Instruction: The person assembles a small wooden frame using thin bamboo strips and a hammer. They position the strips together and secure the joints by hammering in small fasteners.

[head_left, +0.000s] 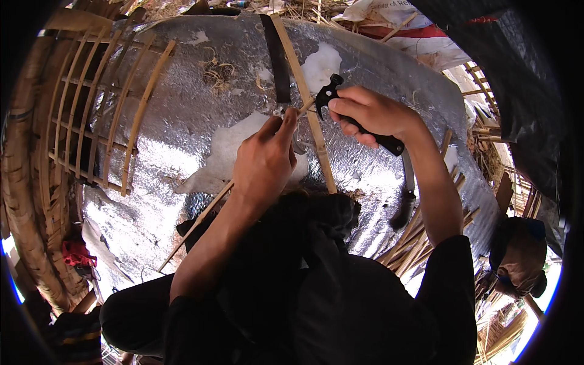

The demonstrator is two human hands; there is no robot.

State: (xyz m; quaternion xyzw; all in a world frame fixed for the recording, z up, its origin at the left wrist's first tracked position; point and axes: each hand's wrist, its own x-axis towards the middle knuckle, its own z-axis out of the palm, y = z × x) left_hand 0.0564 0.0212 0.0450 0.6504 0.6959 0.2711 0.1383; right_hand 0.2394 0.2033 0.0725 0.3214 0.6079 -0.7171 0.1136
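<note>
My left hand (pixel 266 159) is closed around a thin bamboo stick (pixel 204 213), which runs from the lower left up to its tip beyond my fingers. That tip meets a long flat bamboo slat (pixel 322 149) lying across the silver sheet in front of me. In my right hand (pixel 372 114) is a small black claw hammer (pixel 328 94), gripped by its handle close to the head. The hammer's head is just right of the slat, with its claw near the stick's tip. A curved metal piece beside my left fingers is partly hidden.
The shiny silver sheet (pixel 164 79) has pale torn patches. On the left stands a bamboo lattice (pixel 91 115). A black strip (pixel 277 61) lies beside the slat. To the right are a dark-handled knife (pixel 403 210) and loose bamboo strips (pixel 413 243). A white-and-red sack (pixel 401 33) is behind.
</note>
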